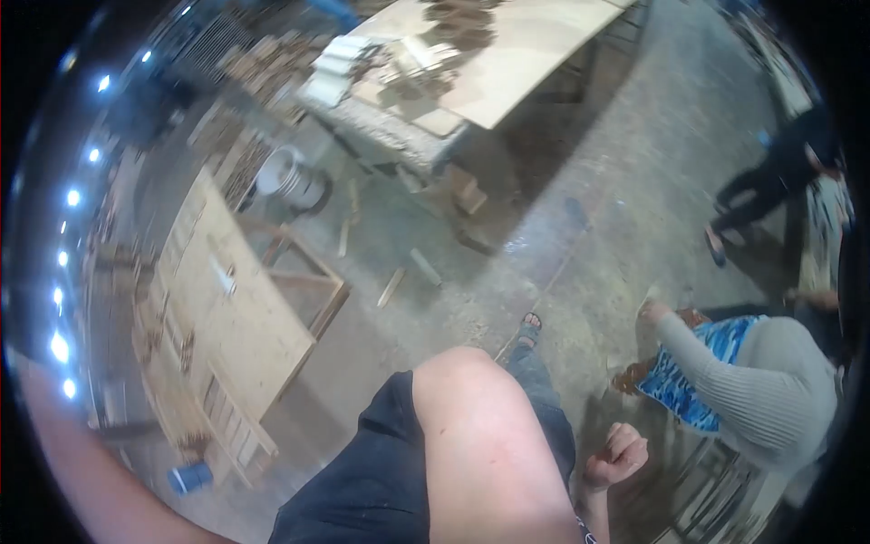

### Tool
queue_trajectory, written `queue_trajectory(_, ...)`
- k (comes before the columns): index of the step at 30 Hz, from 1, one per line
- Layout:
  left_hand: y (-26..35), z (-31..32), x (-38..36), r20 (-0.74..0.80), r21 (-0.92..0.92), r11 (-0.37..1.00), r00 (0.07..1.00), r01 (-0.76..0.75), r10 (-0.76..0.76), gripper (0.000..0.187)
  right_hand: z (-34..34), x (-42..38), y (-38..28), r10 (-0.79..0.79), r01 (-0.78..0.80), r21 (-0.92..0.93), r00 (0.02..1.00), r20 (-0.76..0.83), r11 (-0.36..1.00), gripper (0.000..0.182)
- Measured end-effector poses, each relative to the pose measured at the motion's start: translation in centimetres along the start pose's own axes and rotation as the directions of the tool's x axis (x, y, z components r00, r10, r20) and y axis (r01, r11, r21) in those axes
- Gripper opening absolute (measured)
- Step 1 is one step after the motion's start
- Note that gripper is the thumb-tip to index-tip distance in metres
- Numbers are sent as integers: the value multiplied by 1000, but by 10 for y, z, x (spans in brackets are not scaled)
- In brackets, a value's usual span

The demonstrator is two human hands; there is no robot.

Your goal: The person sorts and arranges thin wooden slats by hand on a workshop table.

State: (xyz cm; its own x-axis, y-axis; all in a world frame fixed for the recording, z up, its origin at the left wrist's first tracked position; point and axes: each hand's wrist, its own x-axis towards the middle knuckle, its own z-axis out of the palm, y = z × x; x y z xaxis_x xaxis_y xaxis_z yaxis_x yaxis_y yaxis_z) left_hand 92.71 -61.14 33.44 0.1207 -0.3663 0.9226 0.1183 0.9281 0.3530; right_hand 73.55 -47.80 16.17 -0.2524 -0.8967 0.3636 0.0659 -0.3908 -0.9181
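My right hand point(616, 458) is at the lower right, its fingers curled into a loose fist with no object showing in it. It is beside a large bare limb point(485, 431) and dark clothing point(367, 471) in the foreground. A bare forearm point(109, 480) runs up the lower left edge, but my left hand is out of sight. Below, a sandalled foot point(531, 324) rests on the concrete floor. A person in a grey ribbed top point(770, 390) and blue patterned cloth bends close to the right of my right hand.
A plywood-topped table point(245, 313) stands at the left, near a white bucket point(292, 179). Another table point(535, 45) at the top holds wood pieces. Wood scraps point(391, 286) lie on the floor. Another person in dark clothes point(779, 168) is at the upper right.
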Motion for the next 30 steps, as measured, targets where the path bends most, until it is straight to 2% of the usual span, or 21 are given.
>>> queue_trajectory(1, -11, -7, 2, -11, 47, 999, 1000, -1, 2, 60, 9, 19, 15, 48, -43, 166, 998, -28, 985, 34)
queue_trajectory(5, -44, -31, 27, -58, 199, 980, 998, -4, 15, 59, 32, 97, 48, 83, -121, 189, 977, 195, 974, 36)
queue_trajectory(9, -69, -43, 38, -109, 301, 954, 994, 4, 30, 58, 58, 156, 69, 224, -285, 232, 940, 258, 930, 46)
queue_trajectory(19, -90, -124, 50, -160, 481, 875, 987, 54, 27, 55, 140, 206, 99, 249, -343, 163, 872, 422, 925, 49)
queue_trajectory(23, -92, -176, 50, -200, 497, 865, 979, 66, 40, 53, 184, 206, 111, 296, -367, 96, 856, 425, 925, 47)
queue_trajectory(26, -90, -232, 49, -224, 497, 864, 974, 74, 45, 53, 232, 193, 144, 268, -312, 25, 851, 452, 950, 49)
queue_trajectory(27, -87, -254, 50, -232, 496, 865, 971, 77, 47, 52, 254, 191, 147, 294, -338, -3, 814, 501, 941, 45)
queue_trajectory(30, -73, -325, 55, -243, 522, 848, 969, 91, 45, 51, 312, 174, 163, 606, -527, -313, 598, 524, 790, 42)
